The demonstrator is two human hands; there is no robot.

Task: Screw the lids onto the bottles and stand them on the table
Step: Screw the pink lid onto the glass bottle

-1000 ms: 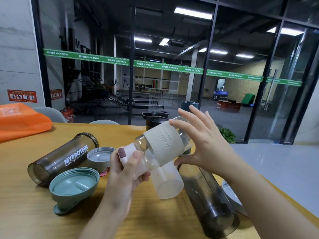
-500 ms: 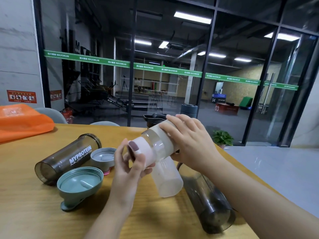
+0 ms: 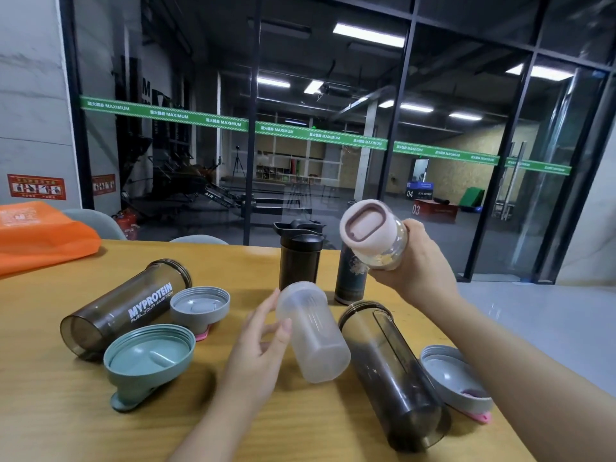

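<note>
Bottles and loose lids lie scattered over the wooden table (image 3: 50,411) in front of me. My right hand (image 3: 420,265) is raised above the far side of the table, fingers curled round the clear bottle (image 3: 386,251), which is tilted with its pink lid (image 3: 368,225) already on and facing toward me. My left hand (image 3: 263,338) is lower, with straight, relaxed fingers and the thumb resting against the frosted bottle (image 3: 313,335); that bottle lies on its side, uncapped, and I see no curl round it.

To the left, the smoky bottle printed MYPROTEIN (image 3: 126,305) lies on its side with its open mouth pointing away from me. Just beside it a grey lid (image 3: 200,305) sits upside down, and in front of both a teal lid (image 3: 150,358) rests upside down, tipped on its spout. To the right of the frosted bottle a second smoky bottle (image 3: 390,371) lies on its side, lidless, and another grey lid (image 3: 453,378) lies upside down near the table's right edge, touching or nearly touching it; I cannot tell which.

At the back, a black shaker (image 3: 300,258) stands upright with its lid on, and a dark patterned bottle (image 3: 350,278) stands next to it, its top hidden behind the bottle I hold. An orange bag (image 3: 40,235) lies at the far left corner.
</note>
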